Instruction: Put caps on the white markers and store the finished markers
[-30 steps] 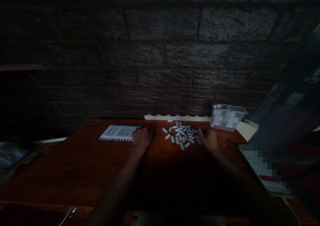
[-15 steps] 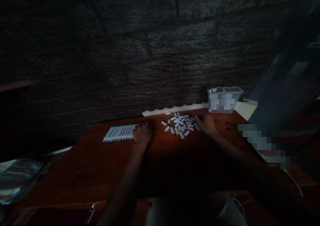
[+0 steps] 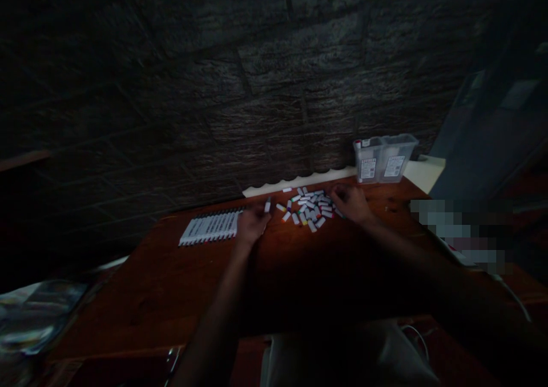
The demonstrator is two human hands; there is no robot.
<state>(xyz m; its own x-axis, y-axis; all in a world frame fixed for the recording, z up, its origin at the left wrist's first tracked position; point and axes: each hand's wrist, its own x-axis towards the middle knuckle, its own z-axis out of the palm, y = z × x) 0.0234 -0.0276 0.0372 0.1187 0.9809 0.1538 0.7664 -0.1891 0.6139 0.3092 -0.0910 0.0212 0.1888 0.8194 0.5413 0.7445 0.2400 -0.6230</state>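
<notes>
My left hand (image 3: 252, 224) is closed around a marker (image 3: 268, 205), whose white end with a dark tip pokes up past the fingers. Just left of that hand, a row of white markers (image 3: 209, 227) lies side by side, dark ends at top and bottom. A loose pile of white marker caps (image 3: 309, 211) with coloured ends spreads between my hands. At the pile's right edge, my right hand (image 3: 349, 201) has its fingers curled together beside the caps. Whatever those fingertips hold, if anything, is too dark to make out.
Two clear plastic cases (image 3: 383, 173) with labels stand at the back right, a red-ended piece in one. A pale wavy-edged strip (image 3: 299, 182) runs along the stone wall (image 3: 274, 90). Cream paper (image 3: 423, 176) lies right of the cases on the wooden table (image 3: 171, 295).
My left hand has lifted off the right end of the marker row and shifted slightly right, a marker now showing in its grip. The right hand stays by the caps.
</notes>
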